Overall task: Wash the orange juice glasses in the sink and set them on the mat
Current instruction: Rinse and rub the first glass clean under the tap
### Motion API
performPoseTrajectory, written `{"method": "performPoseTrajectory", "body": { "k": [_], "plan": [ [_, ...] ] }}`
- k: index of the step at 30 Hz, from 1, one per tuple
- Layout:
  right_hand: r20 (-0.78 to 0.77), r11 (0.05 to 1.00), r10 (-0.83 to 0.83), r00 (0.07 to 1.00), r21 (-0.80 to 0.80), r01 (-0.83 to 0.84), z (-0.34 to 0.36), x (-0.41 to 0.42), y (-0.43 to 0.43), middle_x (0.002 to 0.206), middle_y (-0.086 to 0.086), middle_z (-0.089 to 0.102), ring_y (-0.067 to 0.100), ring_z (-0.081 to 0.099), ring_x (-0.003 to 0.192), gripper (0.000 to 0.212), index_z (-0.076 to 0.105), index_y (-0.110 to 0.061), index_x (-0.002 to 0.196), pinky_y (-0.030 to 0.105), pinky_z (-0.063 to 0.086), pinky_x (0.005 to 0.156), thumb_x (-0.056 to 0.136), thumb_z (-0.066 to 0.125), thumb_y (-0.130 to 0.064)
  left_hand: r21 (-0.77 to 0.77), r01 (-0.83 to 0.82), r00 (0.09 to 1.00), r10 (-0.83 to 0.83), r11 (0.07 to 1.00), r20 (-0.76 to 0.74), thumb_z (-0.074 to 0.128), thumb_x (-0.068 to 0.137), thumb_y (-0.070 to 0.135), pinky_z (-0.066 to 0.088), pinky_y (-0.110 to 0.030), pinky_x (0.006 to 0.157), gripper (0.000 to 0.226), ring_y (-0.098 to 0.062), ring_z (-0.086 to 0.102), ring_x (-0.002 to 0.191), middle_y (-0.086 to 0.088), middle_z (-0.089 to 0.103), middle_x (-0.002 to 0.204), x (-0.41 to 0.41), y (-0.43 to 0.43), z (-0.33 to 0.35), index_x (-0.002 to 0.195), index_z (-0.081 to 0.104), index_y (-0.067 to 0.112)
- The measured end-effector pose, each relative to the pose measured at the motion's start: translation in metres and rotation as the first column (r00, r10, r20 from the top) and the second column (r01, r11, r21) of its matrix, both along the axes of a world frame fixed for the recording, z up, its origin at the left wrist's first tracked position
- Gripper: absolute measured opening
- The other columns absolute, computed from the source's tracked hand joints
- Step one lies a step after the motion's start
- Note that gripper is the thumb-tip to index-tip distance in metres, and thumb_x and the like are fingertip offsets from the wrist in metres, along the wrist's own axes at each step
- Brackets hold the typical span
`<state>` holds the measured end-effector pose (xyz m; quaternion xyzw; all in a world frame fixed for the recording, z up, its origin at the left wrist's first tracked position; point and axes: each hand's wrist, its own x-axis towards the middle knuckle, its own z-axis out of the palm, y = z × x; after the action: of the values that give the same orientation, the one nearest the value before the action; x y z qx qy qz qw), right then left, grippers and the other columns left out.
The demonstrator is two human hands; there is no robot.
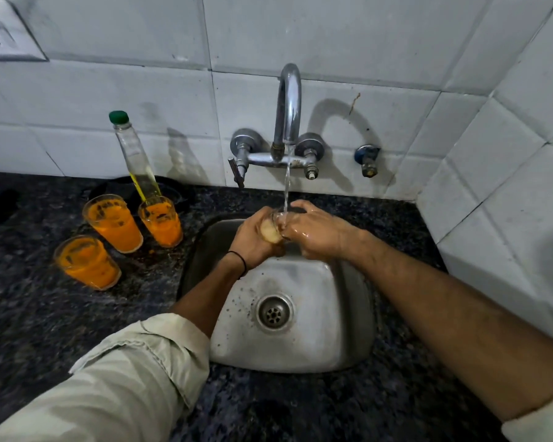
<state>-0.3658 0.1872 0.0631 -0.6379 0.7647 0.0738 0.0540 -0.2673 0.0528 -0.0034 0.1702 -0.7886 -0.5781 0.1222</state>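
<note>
Over the steel sink (348,320), my left hand (253,240) and my right hand (313,232) together hold one clear glass (273,229) tipped on its side under the running tap (288,103). Water falls onto the glass and my right fingers. Most of the glass is hidden by my hands. Three glasses smeared with orange juice stand on the dark counter left of the sink: one at the back left (114,223), one at the back right (162,221), one nearer me (88,263). No mat is visible.
A clear bottle with a green cap (138,161) holding yellow liquid leans behind the orange glasses. A dark round object (179,193) lies by the wall. White tiled walls close in behind and on the right. The speckled granite counter (45,314) surrounds the sink.
</note>
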Motion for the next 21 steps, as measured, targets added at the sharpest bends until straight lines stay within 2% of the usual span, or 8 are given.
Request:
{"method": "performPoseTrajectory", "body": {
  "k": [3,6,7,8,11,15,18,21],
  "plan": [
    [0.311,0.948,-0.296,0.903,-0.017,0.317,0.007,0.011,-0.023,0.088,0.007,0.067,0.02,0.062,0.08,0.004,0.059,-0.017,0.075,0.041,0.054,0.081,0.075,0.055,-0.019,-0.037,-0.106,0.993,0.104,0.994,-0.054,0.08,0.065,0.005,0.053,-0.03,0.075,0.044,-0.01,0.061,0.083,-0.002,0.069,0.093,-0.008,0.016,0.0,0.101,0.06,0.019],
    [0.838,0.782,-0.384,0.387,0.073,0.619,0.008,0.016,-0.033,0.062,0.006,0.052,0.014,0.046,0.055,0.027,0.054,-0.014,0.059,0.039,0.045,0.064,0.082,0.055,-0.029,-0.159,-0.288,0.957,0.289,0.944,-0.019,0.084,0.063,0.012,0.054,-0.021,0.071,0.047,-0.011,0.066,0.086,0.003,0.069,0.092,-0.013,0.023,-0.006,0.104,0.061,0.017],
    [0.912,0.722,-0.346,0.222,0.107,0.683,0.007,0.02,-0.035,0.057,0.004,0.048,0.014,0.042,0.051,0.036,0.051,-0.017,0.056,0.037,0.044,0.064,0.087,0.055,-0.035,-0.192,-0.34,0.939,0.344,0.921,-0.013,0.085,0.061,0.016,0.055,-0.023,0.073,0.05,-0.013,0.066,0.089,0.006,0.068,0.092,-0.014,0.023,-0.008,0.105,0.06,0.02],
    [0.929,0.654,-0.329,0.168,0.095,0.751,0.006,0.025,-0.037,0.056,0.004,0.052,0.015,0.047,0.051,0.042,0.052,-0.018,0.057,0.036,0.048,0.066,0.09,0.055,-0.043,-0.228,-0.367,0.929,0.37,0.902,-0.029,0.084,0.062,0.019,0.056,-0.028,0.076,0.052,-0.017,0.064,0.092,0.006,0.067,0.094,-0.014,0.025,-0.009,0.108,0.06,0.021],
    [0.745,0.515,-0.524,0.412,-0.108,0.85,-0.005,0.028,-0.047,0.078,0.009,0.07,0.029,0.069,0.078,0.045,0.06,-0.016,0.068,0.044,0.056,0.081,0.094,0.053,-0.052,-0.196,-0.322,0.946,0.322,0.926,-0.03,0.081,0.072,0.023,0.056,-0.032,0.079,0.048,-0.019,0.064,0.096,0.004,0.067,0.098,-0.011,0.033,-0.004,0.114,0.059,0.021],
    [0.688,0.683,-0.459,0.562,-0.131,0.719,0.007,0.015,-0.032,0.073,0.007,0.072,0.025,0.07,0.071,0.041,0.067,-0.014,0.067,0.04,0.058,0.077,0.097,0.056,-0.039,0.391,-0.03,1.0,0.025,0.92,0.019,0.08,0.076,0.029,0.056,-0.027,0.072,0.052,-0.016,0.066,0.098,-0.004,0.069,0.113,0.007,0.02,0.006,0.123,0.059,0.03],
    [0.792,0.766,-0.327,0.515,-0.097,0.636,0.019,0.007,-0.015,0.076,0.003,0.074,0.015,0.07,0.068,0.038,0.075,-0.007,0.081,0.027,0.056,0.07,0.099,0.058,-0.036,0.831,0.075,0.989,-0.15,0.551,0.01,0.053,0.092,0.059,0.059,-0.04,0.076,0.048,-0.026,0.063,0.108,-0.008,0.065,0.125,0.02,0.006,0.002,0.129,0.06,0.03],
    [0.809,0.796,-0.306,0.501,-0.072,0.601,0.026,0.011,-0.017,0.082,0.0,0.073,0.006,0.067,0.073,0.036,0.075,-0.006,0.088,0.022,0.052,0.071,0.101,0.057,-0.034,0.975,-0.057,0.996,-0.052,0.214,0.069,0.044,0.097,0.056,0.057,-0.026,0.052,0.053,-0.028,0.069,0.08,-0.017,0.072,0.1,0.014,0.008,-0.001,0.113,0.067,0.011]
  ]
}}
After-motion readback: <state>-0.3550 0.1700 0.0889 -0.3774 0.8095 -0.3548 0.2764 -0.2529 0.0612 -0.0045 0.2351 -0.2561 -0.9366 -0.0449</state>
